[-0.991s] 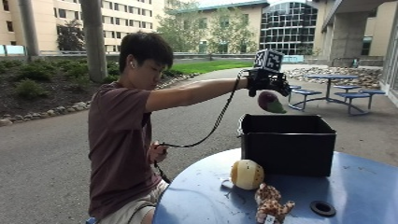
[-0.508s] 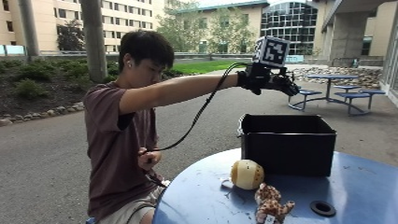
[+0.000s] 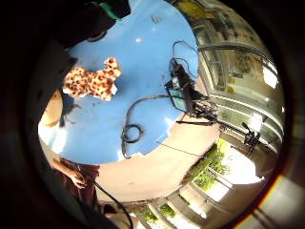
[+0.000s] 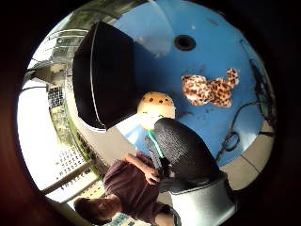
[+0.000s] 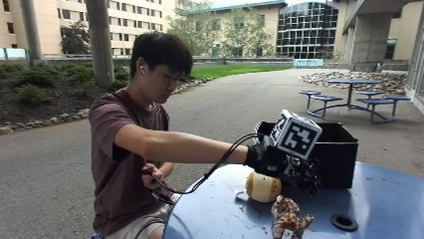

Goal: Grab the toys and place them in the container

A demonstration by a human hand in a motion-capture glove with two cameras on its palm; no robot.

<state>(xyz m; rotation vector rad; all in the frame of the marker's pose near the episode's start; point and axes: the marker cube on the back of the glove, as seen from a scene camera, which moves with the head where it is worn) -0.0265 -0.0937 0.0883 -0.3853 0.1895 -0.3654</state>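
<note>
The gloved hand (image 5: 291, 167) hangs over the tabletop (image 5: 384, 199) with its grip slack and empty, just above the ball (image 5: 263, 186) and the leopard (image 5: 289, 218), both beside the bin (image 5: 331, 152). The round ball could roll off the near edge if nudged. The tabletop is blue, round, outdoors on a paved plaza.

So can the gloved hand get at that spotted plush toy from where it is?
Probably yes: the gloved right hand hangs just above the spotted plush toy, fingers pointing down, with nothing between them.
</note>
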